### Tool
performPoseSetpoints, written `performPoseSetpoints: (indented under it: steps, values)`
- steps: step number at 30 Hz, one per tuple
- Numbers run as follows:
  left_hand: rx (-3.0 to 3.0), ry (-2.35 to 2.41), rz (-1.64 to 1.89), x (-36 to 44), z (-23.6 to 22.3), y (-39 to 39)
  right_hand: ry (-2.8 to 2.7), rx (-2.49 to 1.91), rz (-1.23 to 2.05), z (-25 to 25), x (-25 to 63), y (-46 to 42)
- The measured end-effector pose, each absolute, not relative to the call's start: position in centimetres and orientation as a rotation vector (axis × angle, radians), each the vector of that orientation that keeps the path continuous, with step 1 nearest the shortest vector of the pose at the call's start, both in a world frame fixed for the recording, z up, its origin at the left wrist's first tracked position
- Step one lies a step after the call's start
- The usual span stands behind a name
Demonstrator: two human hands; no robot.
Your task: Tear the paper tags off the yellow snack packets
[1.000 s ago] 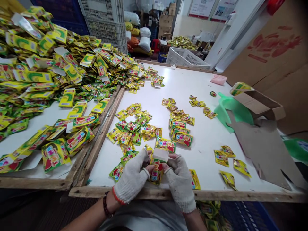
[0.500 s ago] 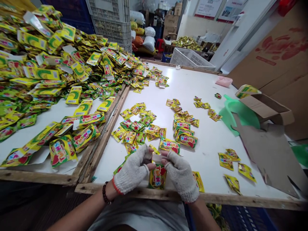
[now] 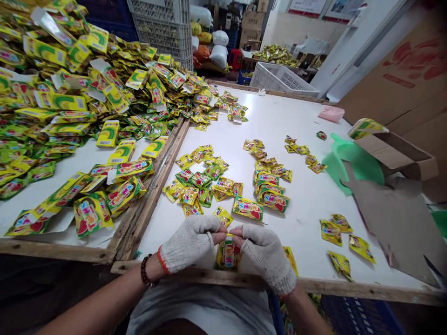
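Note:
A small yellow-green candy box [image 3: 228, 256] with a colourful printed name stands or leans at the table's front edge, between my hands. My left hand [image 3: 193, 242], in a white fingerless knit glove, pinches its top edge from the left. From the right, my right hand [image 3: 267, 256], gloved alike, closes its fingertips on the same top edge. The fingers cover the box's top. Just beyond them lie a yellow candy packet [image 3: 222, 216] and a flat-lying candy box [image 3: 248, 208]. Partly behind my right hand is another yellow packet [image 3: 290, 259].
Loose candy packets [image 3: 199, 179] and a row of boxes [image 3: 270, 188] lie on the white table [image 3: 303, 195]. A wooden rail [image 3: 157, 190] divides off a big heap of boxes [image 3: 115, 93] at left. Torn cardboard [image 3: 387, 218] and a green basin [image 3: 359, 163] are at right.
The white flap that showed at the box's top is now folded down or covered. My fingertips have come closer together over that edge. The view has shifted slightly.

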State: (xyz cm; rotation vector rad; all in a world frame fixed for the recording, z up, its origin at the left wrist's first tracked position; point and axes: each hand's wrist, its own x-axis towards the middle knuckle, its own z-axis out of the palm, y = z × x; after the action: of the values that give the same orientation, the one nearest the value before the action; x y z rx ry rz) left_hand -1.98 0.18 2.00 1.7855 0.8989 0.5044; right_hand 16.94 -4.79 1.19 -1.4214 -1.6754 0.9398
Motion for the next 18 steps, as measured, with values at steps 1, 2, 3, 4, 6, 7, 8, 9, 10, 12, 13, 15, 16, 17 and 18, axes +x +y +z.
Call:
performPoseSetpoints:
  steps: [1,2,3,4,6,7,8,9,10,12,13,15,16,17,18]
  values:
    - [1.852,0.854,0.532,-2.2,1.9,-0.1,-1.709,-1.376,0.944,1.1,17.1,-5.0]
    - [1.927,0.804,0.558,-2.5,1.8,-0.4,-1.744,-1.324,0.944,1.1,17.3,-5.2]
    - [2.0,0.757,0.576,-2.7,1.7,-0.7,-1.774,-1.278,0.943,1.1,17.5,-5.4]
    - [2.056,0.722,0.583,-2.9,1.6,-0.9,-1.791,-1.254,0.945,1.1,17.7,-5.5]
    - [2.086,0.711,0.57,-3.0,1.7,-1.2,-1.793,-1.285,0.963,1.5,17.8,-5.5]
    - [2.068,0.735,0.563,-3.0,1.8,-1.1,-1.787,-1.327,0.977,1.8,17.7,-5.3]
    - [2.038,0.771,0.555,-2.8,1.9,-1.0,-1.787,-1.366,0.993,2.1,17.7,-5.0]
    - [2.008,0.811,0.545,-2.7,2.0,-0.9,-1.798,-1.394,1.01,2.3,17.6,-4.7]
    - [1.986,0.846,0.538,-2.5,2.1,-0.7,-1.822,-1.404,1.021,2.4,17.5,-4.4]
    - [1.985,0.879,0.527,-2.3,2.1,-0.4,-1.882,-1.358,1.001,2.4,17.6,-4.2]
    - [2.011,0.867,0.526,-2.3,2.0,-0.4,-1.92,-1.308,0.971,2.1,17.8,-4.3]
    - [2.127,0.79,0.527,-2.5,1.7,-0.4,-2.007,-1.196,0.858,1.3,18.3,-5.0]
    - [2.213,0.737,0.517,-2.8,1.6,-0.5,-2.051,-1.144,0.777,0.7,18.6,-5.6]
    - [2.312,0.682,0.495,-3.1,1.4,-0.7,-2.09,-1.108,0.692,0.2,18.9,-6.2]
    - [2.419,0.63,0.467,-3.3,1.3,-0.9,-2.12,-1.093,0.61,-0.3,19.0,-6.7]
